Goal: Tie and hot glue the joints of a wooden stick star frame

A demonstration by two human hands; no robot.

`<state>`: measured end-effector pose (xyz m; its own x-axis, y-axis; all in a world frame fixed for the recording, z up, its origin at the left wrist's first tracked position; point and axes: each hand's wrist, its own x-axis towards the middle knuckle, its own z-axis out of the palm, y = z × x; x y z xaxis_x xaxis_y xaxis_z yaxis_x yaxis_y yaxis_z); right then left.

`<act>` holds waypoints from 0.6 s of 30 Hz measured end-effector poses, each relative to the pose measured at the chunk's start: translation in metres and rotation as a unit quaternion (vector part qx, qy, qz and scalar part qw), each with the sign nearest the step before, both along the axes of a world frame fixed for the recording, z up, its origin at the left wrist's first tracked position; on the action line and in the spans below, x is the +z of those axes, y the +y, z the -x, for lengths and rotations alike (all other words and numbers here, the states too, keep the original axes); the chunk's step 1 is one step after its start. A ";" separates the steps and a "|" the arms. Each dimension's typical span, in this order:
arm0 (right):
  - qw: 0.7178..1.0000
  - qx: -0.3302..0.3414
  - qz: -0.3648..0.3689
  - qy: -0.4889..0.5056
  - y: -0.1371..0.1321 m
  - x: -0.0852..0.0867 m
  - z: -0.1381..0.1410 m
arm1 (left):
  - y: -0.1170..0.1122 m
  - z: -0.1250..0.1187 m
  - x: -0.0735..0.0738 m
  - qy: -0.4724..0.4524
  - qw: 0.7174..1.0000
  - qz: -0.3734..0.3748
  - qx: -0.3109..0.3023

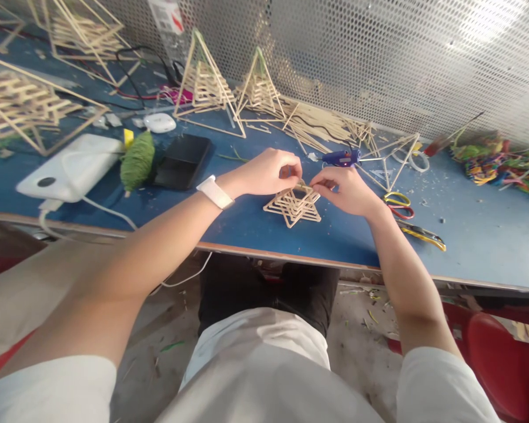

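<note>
A small layered star of wooden sticks (293,207) lies on the blue table, close to its front edge. At its far side my left hand (275,170) is closed, thumb and forefinger pinched together just over the sticks. Whatever sits in that pinch is too small to make out. My right hand (344,191) pinches at the star's far right point, its other fingers curled. A blue glue gun (341,158) lies right behind my right hand. Beside my right wrist are scissors with yellow and red handles (399,205) and a yellow-and-black cutter knife (423,235).
Stick pyramids (209,88) stand at the back, before a perforated metal panel (379,59). Loose sticks (321,126) lie behind the glue gun. Left are a white power bank (70,167) with a cable, green yarn (137,161) and a black box (183,161). Colourful threads (489,158) lie far right.
</note>
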<state>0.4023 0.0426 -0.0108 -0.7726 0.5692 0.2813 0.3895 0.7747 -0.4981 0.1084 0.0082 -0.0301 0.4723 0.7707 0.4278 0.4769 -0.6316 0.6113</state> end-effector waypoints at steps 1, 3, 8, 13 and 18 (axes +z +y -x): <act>1.000 0.002 0.000 0.002 0.000 0.000 0.000 | -0.001 0.000 0.001 -0.004 1.000 -0.005 -0.004; 1.000 0.005 0.000 0.005 0.001 -0.001 -0.001 | -0.002 -0.001 0.003 -0.009 1.000 -0.013 -0.019; 1.000 0.003 0.000 0.002 0.001 -0.001 -0.001 | -0.001 -0.002 0.003 0.004 0.999 -0.043 -0.010; 1.000 -0.003 0.006 -0.005 0.000 0.000 0.000 | -0.001 -0.002 0.001 0.017 0.999 -0.032 -0.008; 1.000 0.003 -0.003 -0.009 0.000 0.002 -0.001 | -0.002 -0.004 0.001 0.013 1.000 -0.020 -0.003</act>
<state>0.4035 0.0431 -0.0091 -0.7809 0.5630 0.2706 0.3936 0.7799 -0.4866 0.1129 0.0061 -0.0287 0.4875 0.7503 0.4466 0.4888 -0.6584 0.5724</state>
